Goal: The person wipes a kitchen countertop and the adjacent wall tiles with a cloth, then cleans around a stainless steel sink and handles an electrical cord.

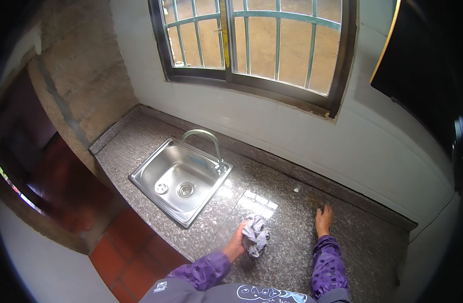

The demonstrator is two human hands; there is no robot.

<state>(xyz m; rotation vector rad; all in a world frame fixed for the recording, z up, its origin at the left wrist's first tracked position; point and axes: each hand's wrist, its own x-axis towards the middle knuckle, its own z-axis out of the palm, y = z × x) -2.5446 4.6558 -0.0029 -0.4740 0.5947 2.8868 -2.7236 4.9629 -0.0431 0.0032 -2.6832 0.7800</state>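
My left hand (237, 240) holds a crumpled grey cloth (256, 235) over the speckled granite countertop (224, 231), to the right of the sink. The cloth hides part of my fingers. Farther right, my right hand (323, 220) reaches over the counter towards its back edge. Its thumb and fingers are slightly apart, and nothing shows in them. A brownish patch of the counter lies just beyond the fingertips. Near it sits a small white scrap (296, 190). Purple patterned sleeves cover both forearms.
A stainless steel sink (150, 197) is set into the counter at left, with a curved faucet (203, 132) at its back right corner. A round metal strainer (161, 188) lies beside its drain. Above are a barred window (250, 81) and a dark range hood (417, 64) at upper right.
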